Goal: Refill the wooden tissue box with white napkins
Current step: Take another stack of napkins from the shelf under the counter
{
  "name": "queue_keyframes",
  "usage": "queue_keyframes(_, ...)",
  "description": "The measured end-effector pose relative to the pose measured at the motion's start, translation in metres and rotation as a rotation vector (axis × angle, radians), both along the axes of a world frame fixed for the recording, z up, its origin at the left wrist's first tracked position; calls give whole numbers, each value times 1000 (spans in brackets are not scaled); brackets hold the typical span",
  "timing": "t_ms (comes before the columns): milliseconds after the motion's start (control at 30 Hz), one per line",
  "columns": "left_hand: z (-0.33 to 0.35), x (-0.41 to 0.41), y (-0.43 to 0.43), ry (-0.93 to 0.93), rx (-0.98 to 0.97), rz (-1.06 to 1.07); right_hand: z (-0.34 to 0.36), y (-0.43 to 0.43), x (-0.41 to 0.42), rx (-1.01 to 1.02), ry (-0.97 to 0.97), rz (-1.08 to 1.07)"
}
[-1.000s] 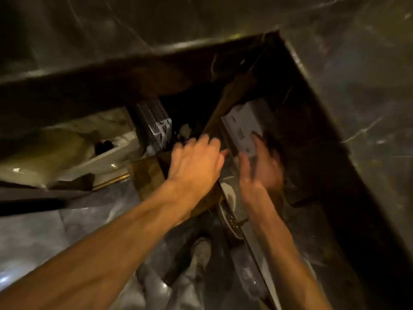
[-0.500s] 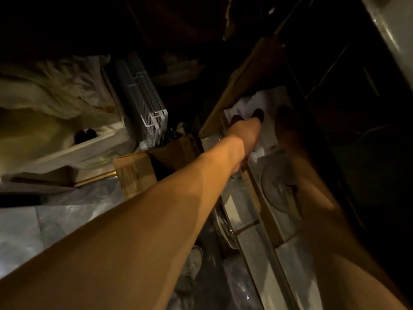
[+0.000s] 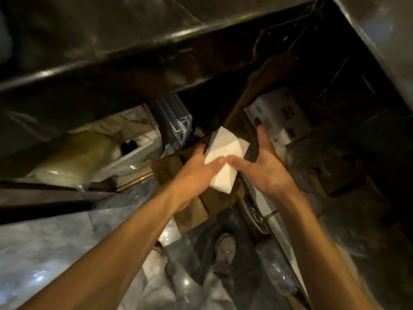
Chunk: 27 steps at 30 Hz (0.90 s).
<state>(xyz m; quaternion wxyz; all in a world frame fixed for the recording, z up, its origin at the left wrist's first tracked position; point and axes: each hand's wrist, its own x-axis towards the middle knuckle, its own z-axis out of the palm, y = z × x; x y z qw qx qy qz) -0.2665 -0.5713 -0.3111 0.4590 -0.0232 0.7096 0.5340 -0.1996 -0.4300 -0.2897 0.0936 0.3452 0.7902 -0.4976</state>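
A white pack of napkins (image 3: 224,157) is held in front of me, under a dark counter. My left hand (image 3: 196,167) grips its left side, thumb on top. My right hand (image 3: 263,164) holds its right side, thumb touching the pack and fingers stretched up along it. Behind my right hand, more white napkin packs with dark print (image 3: 278,115) lie in an open cardboard carton (image 3: 248,101). No wooden tissue box is in view.
The dark marble counter edge (image 3: 134,48) overhangs the storage space. A white wire basket (image 3: 176,119), a white tub with bags (image 3: 125,153) and cardboard flaps (image 3: 187,209) crowd the space below. My shoes (image 3: 225,247) stand on the glossy marble floor.
Both hands have drawn back out of the carton, bringing out a white napkin pack. The view has pulled back from under the counter.
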Motion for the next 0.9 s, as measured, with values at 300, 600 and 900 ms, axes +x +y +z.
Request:
queue_keyframes(300, 114, 7, -92, 276, -42, -634, 105, -50, 34, -219, -76, 374)
queue_keyframes(600, 266, 48, -111, 530, 43, -964, 253, -94, 146, -305, 99, 129)
queue_keyframes(900, 362, 102, -43, 267, 287, -876, 348, -81, 251, -313, 366, -389)
